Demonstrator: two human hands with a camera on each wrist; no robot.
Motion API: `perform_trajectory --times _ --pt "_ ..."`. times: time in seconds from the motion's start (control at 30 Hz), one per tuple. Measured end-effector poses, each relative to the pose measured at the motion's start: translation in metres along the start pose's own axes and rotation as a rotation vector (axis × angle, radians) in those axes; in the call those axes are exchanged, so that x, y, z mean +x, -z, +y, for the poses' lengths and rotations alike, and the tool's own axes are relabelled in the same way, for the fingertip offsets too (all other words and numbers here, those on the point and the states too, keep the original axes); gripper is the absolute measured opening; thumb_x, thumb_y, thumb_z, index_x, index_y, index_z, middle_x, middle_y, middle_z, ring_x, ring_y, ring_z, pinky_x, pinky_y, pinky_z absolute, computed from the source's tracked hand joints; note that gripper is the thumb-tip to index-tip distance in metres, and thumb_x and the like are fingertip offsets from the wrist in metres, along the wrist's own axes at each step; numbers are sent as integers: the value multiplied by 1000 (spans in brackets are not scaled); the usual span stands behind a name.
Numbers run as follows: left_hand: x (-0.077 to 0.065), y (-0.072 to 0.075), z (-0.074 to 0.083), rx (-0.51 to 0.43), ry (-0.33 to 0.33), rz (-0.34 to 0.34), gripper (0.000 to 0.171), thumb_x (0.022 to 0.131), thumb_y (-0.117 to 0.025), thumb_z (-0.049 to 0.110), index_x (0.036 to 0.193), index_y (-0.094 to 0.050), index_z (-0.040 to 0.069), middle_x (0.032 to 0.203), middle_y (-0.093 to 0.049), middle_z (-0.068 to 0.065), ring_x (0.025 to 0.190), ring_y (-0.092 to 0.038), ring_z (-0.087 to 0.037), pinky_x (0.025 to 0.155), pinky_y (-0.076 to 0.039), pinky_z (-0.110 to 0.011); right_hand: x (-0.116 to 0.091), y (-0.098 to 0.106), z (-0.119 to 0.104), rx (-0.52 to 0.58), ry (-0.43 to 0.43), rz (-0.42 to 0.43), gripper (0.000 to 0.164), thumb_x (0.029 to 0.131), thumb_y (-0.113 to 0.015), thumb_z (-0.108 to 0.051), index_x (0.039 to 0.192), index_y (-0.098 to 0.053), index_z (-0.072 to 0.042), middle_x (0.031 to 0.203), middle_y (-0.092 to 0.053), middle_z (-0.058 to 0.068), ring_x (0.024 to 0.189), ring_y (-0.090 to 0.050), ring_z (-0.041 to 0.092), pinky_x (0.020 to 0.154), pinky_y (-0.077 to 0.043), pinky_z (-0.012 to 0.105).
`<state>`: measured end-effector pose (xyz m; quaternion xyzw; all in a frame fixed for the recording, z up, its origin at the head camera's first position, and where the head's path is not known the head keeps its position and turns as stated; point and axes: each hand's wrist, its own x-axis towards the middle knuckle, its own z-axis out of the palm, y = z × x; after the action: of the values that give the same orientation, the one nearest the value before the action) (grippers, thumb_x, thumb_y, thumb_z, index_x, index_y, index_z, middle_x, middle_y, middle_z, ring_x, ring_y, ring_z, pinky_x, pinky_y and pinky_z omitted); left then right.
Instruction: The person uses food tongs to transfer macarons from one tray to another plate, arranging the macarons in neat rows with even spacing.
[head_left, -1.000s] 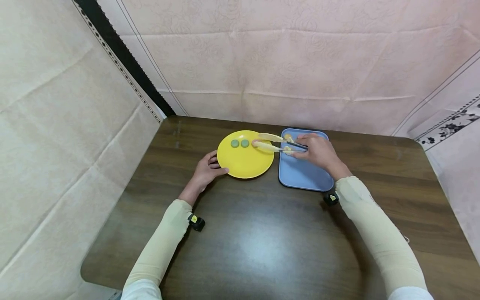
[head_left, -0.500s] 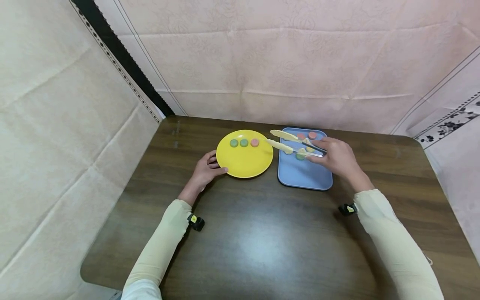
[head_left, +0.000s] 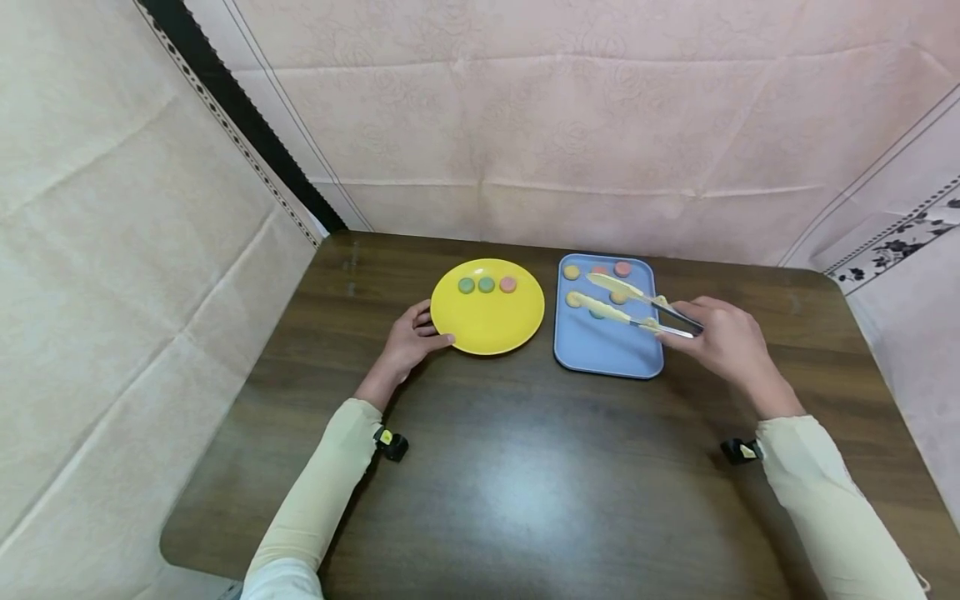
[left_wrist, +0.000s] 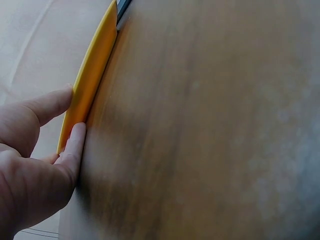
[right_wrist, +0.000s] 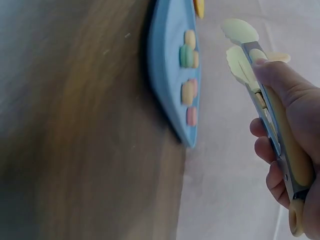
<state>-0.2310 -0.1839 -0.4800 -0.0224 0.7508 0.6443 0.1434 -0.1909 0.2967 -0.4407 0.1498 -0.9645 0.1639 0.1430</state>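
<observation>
My left hand [head_left: 408, 340] holds the rim of a round yellow plate [head_left: 487, 327], thumb and fingers spread along its left edge. In the left wrist view, the fingers [left_wrist: 75, 145] touch the plate's outer side. Two green macarons [head_left: 486, 285] and a pink macaron [head_left: 507, 284] lie in a row on the plate. My right hand [head_left: 723, 337] grips metal tongs [right_wrist: 292, 145] with pale yellow scalloped tips. The tongs' arms are spread, with nothing between the tips, over a blue tray [head_left: 607, 358]. Yellow, pink and green macarons [head_left: 622, 269] lie on the tray, partly hidden by the tongs.
Plate and tray stand side by side near the far edge of a dark wooden table [head_left: 480, 467]. A patterned pale cloth [head_left: 585, 150] hangs behind the table and another at its left.
The tongs have let go of the pink macaron, which now lies beside the green ones on the plate. My right hand has drawn back rightward over the tray; my left hand stays put.
</observation>
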Motion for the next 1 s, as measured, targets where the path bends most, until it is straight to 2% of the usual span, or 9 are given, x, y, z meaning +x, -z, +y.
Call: perform_trajectory --times 0.13,0.3,0.5,0.67,1.0 --pt "-2 0 2 -1 -12 2 86 88 -77 -4 159 -28 0 148 -46 -25 131 -54 -38 92 -57 -29 -12 1 9 -3 -18 -8 53 80 -88 -36 116 -75 1 96 -71 17 69 -57 24 56 -43 37" --pt "2 1 0 7 4 4 87 88 -77 -4 159 -28 1 148 -46 -23 132 -53 -37 94 -57 -31 -22 -1 15 6 -30 -26 54 81 -87 -38 117 -74 1 93 -70 15 67 -54 21 55 -40 34" --pt "15 4 -19 -2 6 8 90 87 -79 -2 160 -27 6 150 -45 -21 133 -53 -36 97 -56 -33 -31 -6 20 19 -56 -49 57 82 -86 -38 119 -73 2 97 -71 18 68 -55 23 55 -41 35" --pt "19 4 -28 -8 -19 26 90 87 -80 1 160 -29 10 149 -47 -18 132 -54 -34 97 -56 -32 -33 -10 23 10 -65 -70 56 84 -85 -38 120 -73 3 98 -70 18 69 -54 23 56 -41 34" --pt "18 3 -30 5 -43 37 88 87 -81 2 159 -32 9 146 -49 -17 129 -56 -33 95 -57 -33 -32 -15 21 15 -89 -100 60 86 -82 -43 123 -71 3 105 -70 22 74 -58 27 60 -46 40"
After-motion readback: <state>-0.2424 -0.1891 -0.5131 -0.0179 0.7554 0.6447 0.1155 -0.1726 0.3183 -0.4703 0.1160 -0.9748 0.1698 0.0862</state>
